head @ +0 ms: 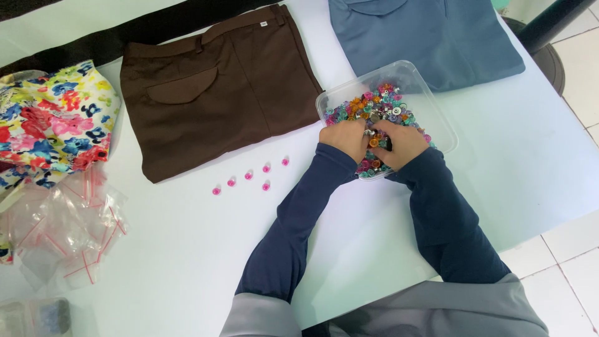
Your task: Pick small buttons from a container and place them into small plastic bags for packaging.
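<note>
A clear plastic tray on the white table holds a heap of small buttons in many colours. My left hand and my right hand both rest inside the tray's near end, fingers curled down into the buttons and meeting in the middle. Whether either hand pinches a button is hidden by the fingers. Both arms wear dark blue sleeves. Several pink buttons lie in a loose row on the table, left of my left arm.
Folded brown trousers lie behind the pink buttons. A folded blue garment sits behind the tray. Floral cloth and small clear zip bags lie at the left. The table's right edge drops to a tiled floor.
</note>
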